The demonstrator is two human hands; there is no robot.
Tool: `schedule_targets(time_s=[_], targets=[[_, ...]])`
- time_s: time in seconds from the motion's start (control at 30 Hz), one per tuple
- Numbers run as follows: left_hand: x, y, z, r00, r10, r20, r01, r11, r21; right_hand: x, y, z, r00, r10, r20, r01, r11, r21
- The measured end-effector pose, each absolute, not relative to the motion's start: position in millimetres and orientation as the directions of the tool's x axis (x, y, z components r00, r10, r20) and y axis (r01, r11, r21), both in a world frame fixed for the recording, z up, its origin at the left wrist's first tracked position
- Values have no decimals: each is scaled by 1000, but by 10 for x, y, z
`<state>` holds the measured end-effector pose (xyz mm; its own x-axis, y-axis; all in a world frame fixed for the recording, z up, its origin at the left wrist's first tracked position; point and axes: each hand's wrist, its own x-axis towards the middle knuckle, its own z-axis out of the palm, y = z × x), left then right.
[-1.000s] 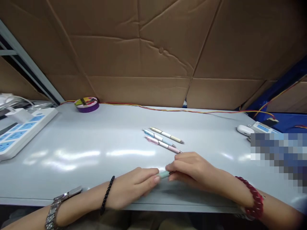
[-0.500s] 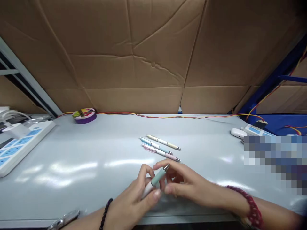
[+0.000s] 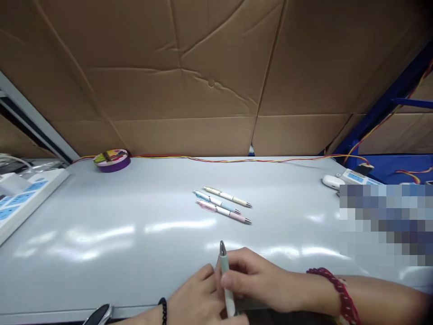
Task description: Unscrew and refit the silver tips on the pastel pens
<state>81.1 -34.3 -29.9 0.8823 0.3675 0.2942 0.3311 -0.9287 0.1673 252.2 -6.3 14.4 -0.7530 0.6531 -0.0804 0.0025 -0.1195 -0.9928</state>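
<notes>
A pen [image 3: 224,264] with a mint-green grip, a white barrel and a silver tip stands almost upright, tip up, near the front edge of the table. My right hand [image 3: 260,277] pinches it between thumb and fingers around the green grip. Lower down, my left hand [image 3: 199,295] is closed around the white part, its thumb by the barrel's lower end, which leaves the frame. Beyond the hands, three pens lie roughly side by side on the table: a cream one [image 3: 227,197], a light blue one [image 3: 216,201] and a pink one [image 3: 223,211].
A purple round tape-like roll [image 3: 113,161] sits at the back left. White power strips [image 3: 30,194] lie left and right, with a white rounded case [image 3: 333,181] by the right one. Red and yellow wires [image 3: 209,160] run along the cardboard [image 3: 209,108]. A silver-edged dark object [image 3: 99,315] is at front left.
The green pen has turned from slanted to nearly upright and come lower. My right hand has closed on its grip, and my left hand has moved down. The view has shifted slightly.
</notes>
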Motion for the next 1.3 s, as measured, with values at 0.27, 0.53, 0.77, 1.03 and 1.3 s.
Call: schedule_targets(time_s=[0.27, 0.53, 0.77, 1.03, 1.3], targets=[[797, -336, -255, 897, 330, 294, 315, -944, 99, 2523, -65, 148, -772, 628, -100, 47, -101, -994], [808, -330, -185, 942, 293, 166, 298, -955, -8, 2531, -58, 147, -747, 662, -63, 62, -25, -998], [818, -318, -174, 938, 283, 202, 288, -958, 5, 2528, -61, 151, -753, 655, -66, 64, -27, -998], [818, -347, -249, 895, 326, 305, 334, -942, 25, 2543, -74, 203, -766, 639, -70, 121, 36, -992], [700, -309, -22, 878, 444, 181, 461, -885, -64, 2704, -24, 231, -609, 778, 158, 283, 398, -873]])
